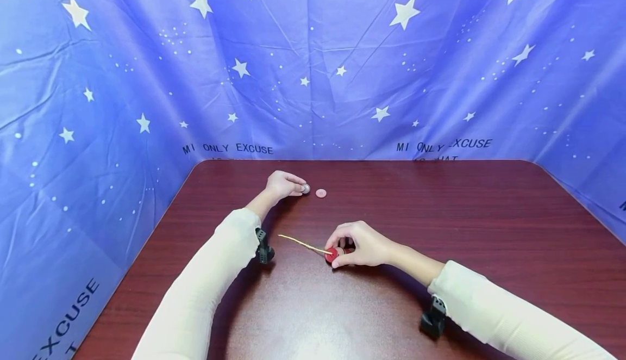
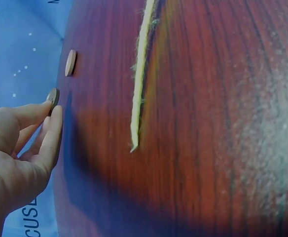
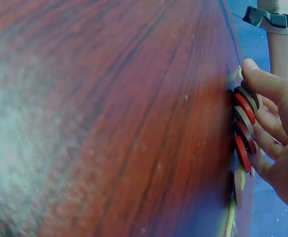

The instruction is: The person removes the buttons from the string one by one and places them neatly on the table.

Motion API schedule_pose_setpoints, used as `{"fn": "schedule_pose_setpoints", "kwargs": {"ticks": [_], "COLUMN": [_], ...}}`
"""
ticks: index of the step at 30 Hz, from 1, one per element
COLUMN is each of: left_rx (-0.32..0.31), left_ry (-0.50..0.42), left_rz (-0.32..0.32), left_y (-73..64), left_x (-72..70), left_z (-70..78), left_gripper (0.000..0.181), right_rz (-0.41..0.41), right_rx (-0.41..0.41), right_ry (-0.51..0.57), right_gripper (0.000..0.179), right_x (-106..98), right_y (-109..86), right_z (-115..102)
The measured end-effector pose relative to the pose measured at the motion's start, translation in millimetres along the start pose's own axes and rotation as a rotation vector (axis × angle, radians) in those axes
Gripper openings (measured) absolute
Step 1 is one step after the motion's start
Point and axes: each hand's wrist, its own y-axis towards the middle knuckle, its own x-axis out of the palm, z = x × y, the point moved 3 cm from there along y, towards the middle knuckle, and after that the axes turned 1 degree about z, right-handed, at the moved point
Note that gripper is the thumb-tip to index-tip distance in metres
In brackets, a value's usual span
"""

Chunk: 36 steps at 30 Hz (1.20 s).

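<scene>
Between thumb and fingertips, my left hand [image 1: 285, 185] pinches a greyish button [image 1: 305, 188] over the far part of the table. Just right of it lies a pink button [image 1: 320, 193], flat on the wood and apart from the hand. Nearer to me, my right hand [image 1: 367, 244] holds a row of buttons threaded on a yellow cord. A red button [image 1: 331, 255] faces left at the row's end, and the loose cord [image 1: 303, 243] runs out from it to the left. In the right wrist view, red, dark and tan buttons [image 3: 244, 108] stand stacked along the fingers.
The dark red wooden table [image 1: 469, 213] has its rear edge against a blue star-printed curtain [image 1: 313, 66], which also hangs along the left and right sides. A small black camera sits on each wrist, the left one [image 1: 264, 246] near the loose cord end.
</scene>
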Motion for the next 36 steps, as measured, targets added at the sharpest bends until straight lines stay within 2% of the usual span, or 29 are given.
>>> {"fn": "schedule_pose_setpoints", "kwargs": {"ticks": [5, 13, 19, 22, 28, 31, 36], "left_rx": [-0.001, 0.031, 0.003, -0.002, 0.062, 0.087, 0.085], "left_ry": [0.042, 0.171, 0.209, 0.26, 0.428, 0.458, 0.468], "left_rz": [0.008, 0.097, 0.1, 0.105, 0.116, 0.114, 0.108], "left_y": [-1.3, -5.6, -2.2, -0.6, -1.4, -2.3, -1.6], "left_x": [4.3, 7.4, 6.7, 5.6, 4.5, 4.5, 4.5], "left_z": [-2.8, -0.8, 0.2, 0.6, 0.6, 1.2, 2.7], "left_gripper": [0.024, 0.014, 0.014, 0.013, 0.009, 0.009, 0.008], "right_rz": [-0.002, -0.004, 0.001, 0.003, 0.009, 0.013, 0.014], "right_rx": [-0.009, -0.019, -0.017, -0.015, -0.024, -0.03, -0.034], "right_ry": [-0.001, 0.006, 0.004, -0.001, -0.004, -0.008, -0.008], "right_gripper": [0.028, 0.027, 0.027, 0.027, 0.027, 0.027, 0.027], "right_x": [0.3, 0.3, -0.2, 0.2, 1.3, 1.0, 0.2], "right_y": [-0.3, -0.3, -1.2, -1.7, -1.7, -1.2, -0.6], "right_z": [-0.1, -1.3, -1.3, -0.9, -0.5, -0.4, 0.6]}}
